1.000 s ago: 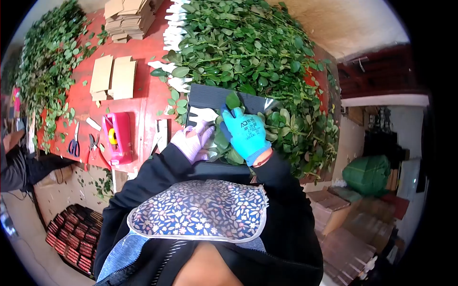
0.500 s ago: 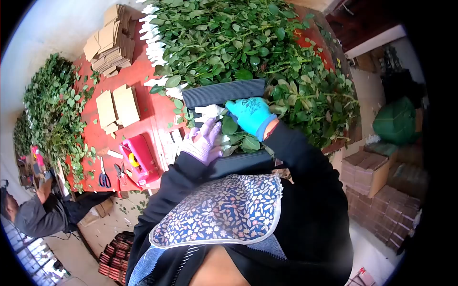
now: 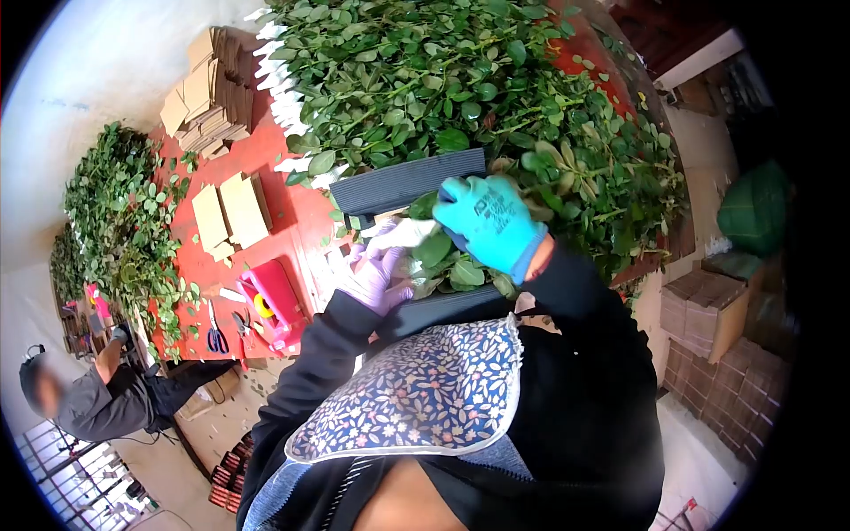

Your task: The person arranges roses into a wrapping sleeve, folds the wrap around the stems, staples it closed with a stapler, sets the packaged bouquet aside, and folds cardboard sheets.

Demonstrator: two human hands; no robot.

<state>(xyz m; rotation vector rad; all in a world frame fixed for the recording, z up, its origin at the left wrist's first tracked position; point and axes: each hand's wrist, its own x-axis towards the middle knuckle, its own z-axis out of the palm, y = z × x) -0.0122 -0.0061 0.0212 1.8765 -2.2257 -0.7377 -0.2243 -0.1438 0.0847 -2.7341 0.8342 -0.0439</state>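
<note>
My right hand, in a teal glove with dark fingertips, is closed over a leafy stem; its grip point is partly hidden by the glove. Leaves hang just below those fingers. A white-wrapped flower head points left from the stem. Against its left end rest the fingertips of my left hand, in a purple glove, with fingers apart. Both hands work between a dark ridged panel on the far side and a dark padded edge close to my body. More leaves and clear wrap lie between these two.
Leafy stems with white-wrapped heads are heaped beyond the panel. To the left are cardboard pieces, a cardboard stack, a pink tape dispenser, scissors and red-handled pliers. Another person works at far left.
My right hand has shifted right and slightly down. The white-wrapped head has moved right, and my left fingers stay beside it. The whole view has turned slightly.
</note>
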